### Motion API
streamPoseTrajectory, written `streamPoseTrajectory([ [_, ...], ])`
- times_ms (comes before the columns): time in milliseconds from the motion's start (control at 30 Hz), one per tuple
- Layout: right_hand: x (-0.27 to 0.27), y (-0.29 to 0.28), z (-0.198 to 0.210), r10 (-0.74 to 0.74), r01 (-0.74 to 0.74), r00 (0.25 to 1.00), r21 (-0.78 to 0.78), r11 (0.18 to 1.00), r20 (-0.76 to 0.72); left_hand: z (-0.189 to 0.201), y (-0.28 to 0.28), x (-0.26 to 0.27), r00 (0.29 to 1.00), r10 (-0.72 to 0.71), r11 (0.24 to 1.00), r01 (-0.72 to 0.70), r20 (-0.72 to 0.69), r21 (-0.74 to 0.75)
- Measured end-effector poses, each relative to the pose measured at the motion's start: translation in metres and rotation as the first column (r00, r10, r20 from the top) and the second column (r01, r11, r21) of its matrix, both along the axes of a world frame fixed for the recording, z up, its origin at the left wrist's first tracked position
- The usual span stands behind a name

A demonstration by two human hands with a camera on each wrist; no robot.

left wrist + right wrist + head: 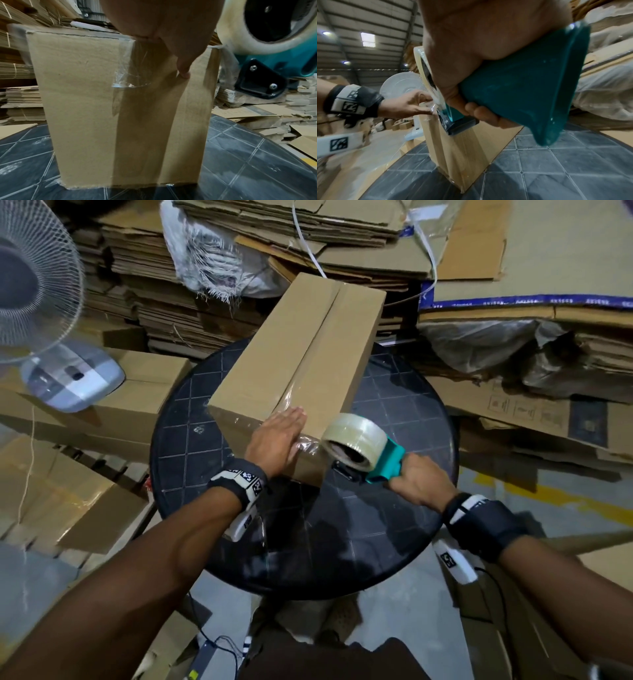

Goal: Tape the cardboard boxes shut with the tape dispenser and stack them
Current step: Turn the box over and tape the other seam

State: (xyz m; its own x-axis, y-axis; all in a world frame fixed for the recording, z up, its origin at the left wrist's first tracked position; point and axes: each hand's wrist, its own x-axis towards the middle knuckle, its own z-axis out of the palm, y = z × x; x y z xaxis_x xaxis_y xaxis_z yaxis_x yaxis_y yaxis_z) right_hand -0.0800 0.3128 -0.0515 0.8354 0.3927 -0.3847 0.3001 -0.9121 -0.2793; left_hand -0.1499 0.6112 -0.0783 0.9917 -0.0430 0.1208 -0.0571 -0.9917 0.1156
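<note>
Left hand [278,436] lies flat, fingers straight, pressing clear tape onto the cardboard box [301,350] on the tabletop [394,529]; just beside it, right hand [416,479] grips the tape dispenser [363,448].

the cardboard box [294,354] was plain tan-brown, with a darker seam line down its top. the clear tape strip [130,70] on its near end was see-through and glinted white at the creases. the tape roll [354,441] was a pale, milky yellow-white around a black hub. the tape dispenser [522,97] was teal, with a black plate by the blade. the round table [404,508] was black-blue, crossed by thin pale lines in a square grid, with whitish smudges. the fan [37,282] had a white wire grille and a light grey-blue base. both wristbands were black with white blocks carrying black-and-white square markers.
</note>
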Motion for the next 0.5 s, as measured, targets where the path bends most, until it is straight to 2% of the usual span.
streamPoseTrajectory([
  [67, 0.002, -0.008, -0.007, -0.007, 0.005, 0.999, -0.052, 0.999, -0.035, 0.002, 0.000, 0.000, 1.000, -0.003, 1.000, 0.003, 0.010, -0.013],
  [167, -0.007, -0.027, -0.030, -0.071, 0.054, 0.981, -0.099, 0.994, -0.180, 0.002, 0.001, 0.001, 1.000, -0.012, 0.999, 0.012, 0.018, -0.039],
  [233, -0.016, -0.035, -0.055, -0.207, 0.215, 0.935, -0.005, 0.977, -0.289, 0.002, 0.000, 0.002, 1.000, -0.008, 0.999, 0.009, 0.028, -0.044],
  [267, -0.020, -0.036, -0.068, -0.287, 0.331, 0.893, 0.075, 0.940, -0.348, 0.001, 0.000, 0.001, 1.000, -0.006, 0.999, 0.007, 0.027, -0.048],
  [300, -0.023, -0.033, -0.080, -0.374, 0.467, 0.828, 0.146, 0.872, -0.419, 0.001, 0.000, 0.001, 1.000, -0.007, 0.999, 0.009, 0.026, -0.047],
  [367, -0.026, -0.021, -0.100, -0.478, 0.757, 0.589, 0.237, 0.609, -0.652, 0.001, -0.001, 0.000, 1.000, -0.021, 0.999, 0.022, 0.021, -0.042],
  [400, -0.026, -0.013, -0.106, -0.464, 0.842, 0.475, 0.233, 0.486, -0.748, 0.002, 0.000, 0.000, 0.999, -0.027, 0.999, 0.028, 0.019, -0.041],
  [433, -0.024, -0.006, -0.111, -0.450, 0.887, 0.391, 0.197, 0.419, -0.803, 0.002, 0.000, 0.000, 0.999, -0.033, 0.999, 0.034, 0.019, -0.039],
  [467, -0.020, -0.003, -0.120, -0.435, 0.923, 0.326, 0.184, 0.338, -0.840, 0.002, 0.001, 0.000, 0.999, -0.038, 0.999, 0.039, 0.013, -0.036],
  [500, -0.020, 0.002, -0.119, -0.430, 0.935, 0.306, 0.184, 0.303, -0.849, 0.001, 0.002, 0.000, 0.999, -0.043, 0.999, 0.044, 0.009, -0.030],
])
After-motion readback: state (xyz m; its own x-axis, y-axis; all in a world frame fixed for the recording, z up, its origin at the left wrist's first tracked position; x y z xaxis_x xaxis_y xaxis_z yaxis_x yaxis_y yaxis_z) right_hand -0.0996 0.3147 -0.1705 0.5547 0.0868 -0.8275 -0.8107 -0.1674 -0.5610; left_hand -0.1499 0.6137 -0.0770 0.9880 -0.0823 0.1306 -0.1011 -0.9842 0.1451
